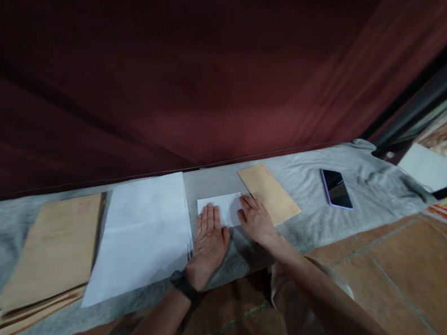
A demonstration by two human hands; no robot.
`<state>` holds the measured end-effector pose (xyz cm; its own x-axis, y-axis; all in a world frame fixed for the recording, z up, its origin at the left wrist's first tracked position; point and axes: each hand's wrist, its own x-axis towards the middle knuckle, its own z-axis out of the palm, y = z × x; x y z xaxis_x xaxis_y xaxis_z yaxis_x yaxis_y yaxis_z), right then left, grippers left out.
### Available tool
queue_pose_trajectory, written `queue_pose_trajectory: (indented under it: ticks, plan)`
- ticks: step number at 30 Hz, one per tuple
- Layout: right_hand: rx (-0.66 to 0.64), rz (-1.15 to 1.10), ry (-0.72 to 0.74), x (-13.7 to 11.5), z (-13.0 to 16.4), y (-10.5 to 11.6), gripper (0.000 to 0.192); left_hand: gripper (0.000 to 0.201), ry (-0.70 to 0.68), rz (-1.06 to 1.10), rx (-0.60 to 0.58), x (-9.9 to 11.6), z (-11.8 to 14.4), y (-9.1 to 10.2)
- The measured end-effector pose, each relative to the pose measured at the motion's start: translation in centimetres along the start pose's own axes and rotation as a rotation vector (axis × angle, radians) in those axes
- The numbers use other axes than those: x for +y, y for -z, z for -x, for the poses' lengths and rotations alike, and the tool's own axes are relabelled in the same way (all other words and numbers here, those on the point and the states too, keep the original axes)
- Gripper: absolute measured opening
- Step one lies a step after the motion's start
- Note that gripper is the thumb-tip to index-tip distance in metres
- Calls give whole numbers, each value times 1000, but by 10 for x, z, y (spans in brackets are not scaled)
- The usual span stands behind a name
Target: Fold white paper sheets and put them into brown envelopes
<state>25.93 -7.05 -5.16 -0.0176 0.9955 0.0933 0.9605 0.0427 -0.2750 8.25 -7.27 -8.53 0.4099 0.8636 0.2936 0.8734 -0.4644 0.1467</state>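
Both hands lie flat, palms down and fingers spread, on a small folded white paper that rests on a grey cloth spread over the floor. The left hand, with a black band at its wrist, covers the paper's near left corner; the right hand presses on its right edge. Neither hand grips anything: the fingers are stretched out, not curled, and the two hands lie near each other without touching. The paper sits roughly in the middle of the cloth, close to its far edge, between a stack of white sheets on the left and a brown envelope on the right. The right hand's fingertips lie just beside the envelope's near left edge; whether they touch it cannot be told. Further left, touching the white sheets, lies a pile of brown envelopes. To the right, well apart from the hands, a phone lies face up on the cloth. Brown floor tiles show below the cloth, and a dark red curtain hangs behind it.
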Motion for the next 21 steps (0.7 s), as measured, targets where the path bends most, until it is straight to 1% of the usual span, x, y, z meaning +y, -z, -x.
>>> queue_pose_trajectory:
  ticks: [4,7,11,14,17,21]
  plan:
    - [-9,-34,-103,-5,-3,9,44,63,6,-10,14,1,0,0]
    - [-34,-39,-192,-8,-4,12,41,63,7,-26,10,2,0,0]
    - [-90,-24,-268,-11,-7,13,36,62,20,-51,-2,4,0,1]
    - [-121,-43,-291,-11,-11,14,33,63,23,-55,-11,5,0,2]
    - [-134,-106,-292,-9,-14,15,31,64,24,-54,-28,6,-1,4]
    - [-172,-167,-333,-8,-18,15,27,63,36,-51,-27,6,-1,5]
